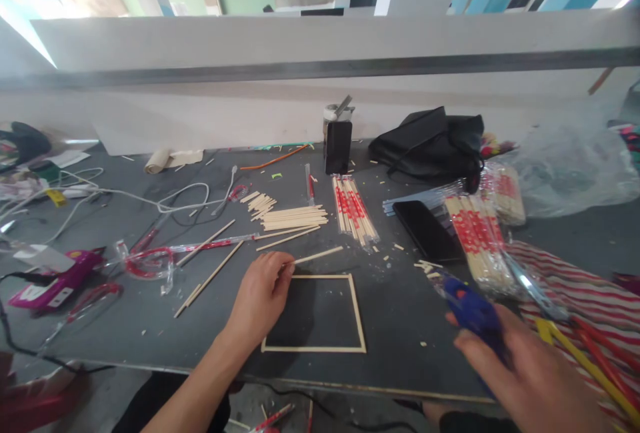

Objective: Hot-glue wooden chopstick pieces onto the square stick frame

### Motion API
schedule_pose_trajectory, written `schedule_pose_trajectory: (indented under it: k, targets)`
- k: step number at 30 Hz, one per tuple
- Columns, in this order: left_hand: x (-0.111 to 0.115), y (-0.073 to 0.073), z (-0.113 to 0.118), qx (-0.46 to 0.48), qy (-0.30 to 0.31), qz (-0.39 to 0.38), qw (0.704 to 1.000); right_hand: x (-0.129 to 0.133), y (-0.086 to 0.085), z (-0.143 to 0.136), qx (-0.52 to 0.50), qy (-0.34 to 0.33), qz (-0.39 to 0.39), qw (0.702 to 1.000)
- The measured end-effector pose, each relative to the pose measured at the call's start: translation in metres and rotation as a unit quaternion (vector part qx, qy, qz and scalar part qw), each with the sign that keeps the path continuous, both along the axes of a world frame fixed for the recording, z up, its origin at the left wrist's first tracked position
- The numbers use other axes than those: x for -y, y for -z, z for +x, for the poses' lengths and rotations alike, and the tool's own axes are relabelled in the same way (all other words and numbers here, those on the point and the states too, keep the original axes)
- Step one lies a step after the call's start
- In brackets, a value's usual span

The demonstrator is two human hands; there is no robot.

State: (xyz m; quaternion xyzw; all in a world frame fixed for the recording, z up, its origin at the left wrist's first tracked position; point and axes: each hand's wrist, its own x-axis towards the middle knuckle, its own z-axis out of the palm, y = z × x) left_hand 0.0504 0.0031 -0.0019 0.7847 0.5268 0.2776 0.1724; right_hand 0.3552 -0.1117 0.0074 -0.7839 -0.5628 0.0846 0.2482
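My left hand (265, 289) pinches one end of a thin wooden stick (320, 255), whose other end points right, just above the far side of a rectangular stick frame (357, 313). The frame lies flat on the dark table, its left side partly hidden by my hand. My right hand (520, 356) is closed around a blue-handled tool (473, 306) at the right. The tool's tip is blurred, so its kind is unclear. Short stick offcuts (427, 266) lie close to that tip.
Loose sticks (295, 217) lie beyond the frame, with wrapped chopsticks (355, 209) beside them. A phone (427, 229) lies flat; another phone (339, 146) stands upright. A purple glue gun (57, 279) and white cables (145, 198) are left; a black bag (430, 143) is behind.
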Motion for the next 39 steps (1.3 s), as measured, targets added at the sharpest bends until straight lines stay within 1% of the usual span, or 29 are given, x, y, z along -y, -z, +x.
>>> schedule_pose_trajectory:
  k: [1,3,4,5,6,7,11,13,15,18,20,22,23,24,25,26,27,28,31,33,36,39]
  targets:
    - [0.000,-0.001,-0.001,0.006,-0.020,-0.002,1.000,0.002,-0.004,0.000,-0.099,-0.006,-0.005,0.995]
    - [-0.001,-0.001,-0.005,0.014,-0.060,-0.017,0.998,0.003,-0.009,-0.003,-0.268,-0.013,-0.024,0.963]
    - [-0.001,-0.002,-0.007,0.012,-0.077,-0.027,0.997,0.001,-0.010,-0.006,-0.323,-0.023,-0.042,0.945]
    - [-0.001,-0.002,-0.010,0.006,-0.089,-0.037,0.995,-0.001,-0.010,-0.011,-0.356,-0.032,-0.061,0.932]
    - [-0.002,-0.002,-0.013,-0.005,-0.096,-0.046,0.994,-0.005,-0.009,-0.016,-0.370,-0.035,-0.073,0.925]
    - [-0.002,-0.002,-0.016,-0.018,-0.098,-0.056,0.993,-0.009,-0.007,-0.020,-0.373,-0.038,-0.081,0.923]
    - [0.003,-0.002,-0.026,-0.052,-0.087,-0.094,0.990,-0.023,0.003,-0.031,-0.333,-0.065,-0.096,0.936]
    - [0.008,-0.003,-0.028,-0.042,-0.081,-0.105,0.990,-0.026,0.002,-0.033,-0.322,-0.077,-0.099,0.938]
    - [0.014,-0.007,-0.025,-0.010,-0.085,-0.094,0.992,-0.026,-0.006,-0.038,-0.321,-0.073,-0.100,0.939]
    - [0.022,-0.014,-0.013,0.064,-0.091,-0.062,0.992,-0.024,-0.022,-0.048,-0.318,-0.053,-0.083,0.943]
    - [0.024,-0.019,-0.005,0.101,-0.068,-0.057,0.991,-0.027,-0.031,-0.051,-0.321,-0.055,-0.070,0.943]
    - [0.025,-0.021,0.001,0.127,-0.052,-0.063,0.989,-0.034,-0.034,-0.047,-0.332,-0.067,-0.070,0.938]
    - [0.025,-0.022,0.003,0.139,-0.050,-0.069,0.987,-0.039,-0.034,-0.043,-0.342,-0.078,-0.082,0.933]
    - [0.024,-0.022,0.005,0.152,-0.049,-0.077,0.984,-0.043,-0.033,-0.038,-0.323,-0.078,-0.079,0.940]
    - [0.024,-0.023,0.006,0.165,-0.048,-0.087,0.981,-0.046,-0.032,-0.034,-0.275,-0.044,-0.039,0.960]
    - [0.023,-0.025,0.008,0.178,-0.045,-0.099,0.978,-0.048,-0.032,-0.031,-0.250,-0.022,0.002,0.968]
    - [0.023,-0.027,0.009,0.191,-0.040,-0.113,0.974,-0.048,-0.031,-0.029,-0.268,-0.045,-0.001,0.962]
    - [0.023,-0.030,0.011,0.203,-0.034,-0.130,0.970,-0.047,-0.032,-0.029,-0.282,-0.044,0.011,0.958]
    - [0.019,-0.042,0.023,0.244,-0.018,-0.192,0.950,-0.040,-0.034,-0.033,-0.333,-0.059,0.000,0.941]
    - [0.013,-0.050,0.033,0.279,0.001,-0.224,0.934,-0.035,-0.034,-0.037,-0.330,-0.064,-0.006,0.942]
    - [0.002,-0.062,0.051,0.296,0.045,-0.247,0.922,-0.031,-0.031,-0.036,-0.263,-0.078,0.039,0.961]
    - [-0.003,-0.068,0.068,0.277,0.111,-0.254,0.920,-0.029,-0.026,-0.033,-0.168,-0.120,0.092,0.974]
